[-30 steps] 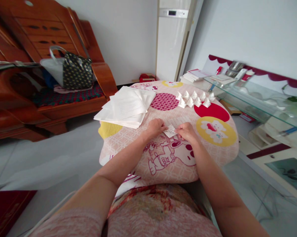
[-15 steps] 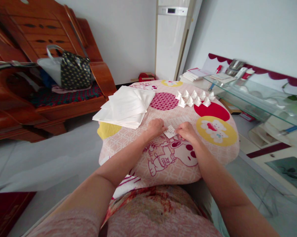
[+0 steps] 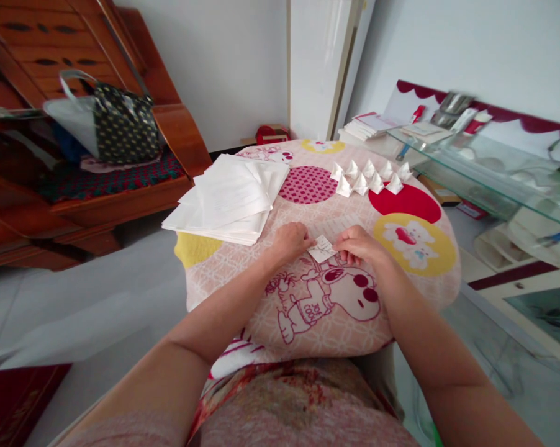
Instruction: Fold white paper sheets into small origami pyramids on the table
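Between my two hands is a small square of folded paper (image 3: 322, 248) with dark marks on it, just over the cloth-covered table. My left hand (image 3: 291, 241) pinches its left corner, fingers closed. At the right corner, my right hand (image 3: 356, 243) grips it between thumb and fingers. Farther back on the right stand several folded white paper shapes (image 3: 360, 184) with pointed tops, lined up in two rows. A stack of white paper sheets (image 3: 233, 198) lies at the table's left, its top sheets askew.
A patterned cloth (image 3: 256, 298) covers the round table. To the right stands a glass-topped cabinet (image 3: 485, 167) with papers and cups on it. On the left, a wooden bench (image 3: 177, 139) holds a dotted bag (image 3: 124, 124). A tall white unit (image 3: 315, 68) stands behind.
The view has tilted down slightly and come a little closer to the table. Both hands keep hold of the folded paper, in nearly the same place.
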`<state>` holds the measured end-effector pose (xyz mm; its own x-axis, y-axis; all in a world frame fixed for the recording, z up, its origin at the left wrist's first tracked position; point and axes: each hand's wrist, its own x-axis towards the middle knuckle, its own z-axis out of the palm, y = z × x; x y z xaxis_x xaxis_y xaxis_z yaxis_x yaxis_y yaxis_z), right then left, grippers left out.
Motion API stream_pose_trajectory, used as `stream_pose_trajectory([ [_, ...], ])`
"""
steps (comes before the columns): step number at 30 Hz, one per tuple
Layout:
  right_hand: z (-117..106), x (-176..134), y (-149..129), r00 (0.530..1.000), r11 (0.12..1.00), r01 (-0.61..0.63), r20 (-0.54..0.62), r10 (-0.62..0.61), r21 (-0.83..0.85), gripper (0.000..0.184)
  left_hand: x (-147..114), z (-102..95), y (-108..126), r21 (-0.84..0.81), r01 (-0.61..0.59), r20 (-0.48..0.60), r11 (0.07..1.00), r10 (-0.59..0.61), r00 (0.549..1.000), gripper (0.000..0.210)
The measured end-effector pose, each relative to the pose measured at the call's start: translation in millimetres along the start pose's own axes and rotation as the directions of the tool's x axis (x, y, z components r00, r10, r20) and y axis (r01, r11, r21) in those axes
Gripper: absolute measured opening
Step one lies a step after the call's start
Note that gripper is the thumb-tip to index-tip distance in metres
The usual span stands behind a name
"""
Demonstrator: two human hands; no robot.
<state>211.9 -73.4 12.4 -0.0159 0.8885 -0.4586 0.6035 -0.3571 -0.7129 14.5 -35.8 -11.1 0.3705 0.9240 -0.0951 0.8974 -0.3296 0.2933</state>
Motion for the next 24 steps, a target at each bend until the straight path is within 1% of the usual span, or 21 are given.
stream_pose_trajectory([
  [5, 1.9, 5.0, 3.7, 1.000, 0.999, -0.024, 0.003, 0.024, -0.031, 0.031, 1.1, -1.3, -0.1, -0.011, 0.020, 0.004, 1.000, -0.020, 1.000, 0.035],
  [9, 6.1, 3.3, 2.8, 0.999, 0.997, -0.022, -0.045, 0.019, -0.077, 0.030, 3.8, -0.5, -2.5, -0.022, 0.017, 0.003, 1.000, -0.017, 1.000, 0.035],
  [13, 9.5, 2.1, 1.9, 0.994, 0.993, -0.047, -0.099, 0.037, -0.104, 0.026, 3.8, -1.3, -2.4, -0.029, 0.012, 0.000, 1.000, -0.012, 1.000, 0.031],
  [18, 9.8, 2.7, 4.3, 0.990, 0.990, -0.050, -0.139, 0.031, -0.135, 0.026, 1.6, -3.6, 0.4, -0.009, 0.016, -0.002, 1.000, -0.016, 1.000, 0.032],
  [21, 7.2, 0.5, 7.7, 0.987, 0.992, -0.054, -0.160, 0.035, -0.112, 0.027, 2.6, -3.0, 0.0, 0.010, 0.012, -0.007, 1.000, -0.012, 1.000, 0.035],
  [24, 2.6, -0.7, 12.9, 0.982, 0.999, -0.020, -0.187, 0.015, -0.027, 0.024, 4.5, -1.6, -1.2, 0.011, 0.006, -0.008, 1.000, -0.006, 1.000, 0.037],
])
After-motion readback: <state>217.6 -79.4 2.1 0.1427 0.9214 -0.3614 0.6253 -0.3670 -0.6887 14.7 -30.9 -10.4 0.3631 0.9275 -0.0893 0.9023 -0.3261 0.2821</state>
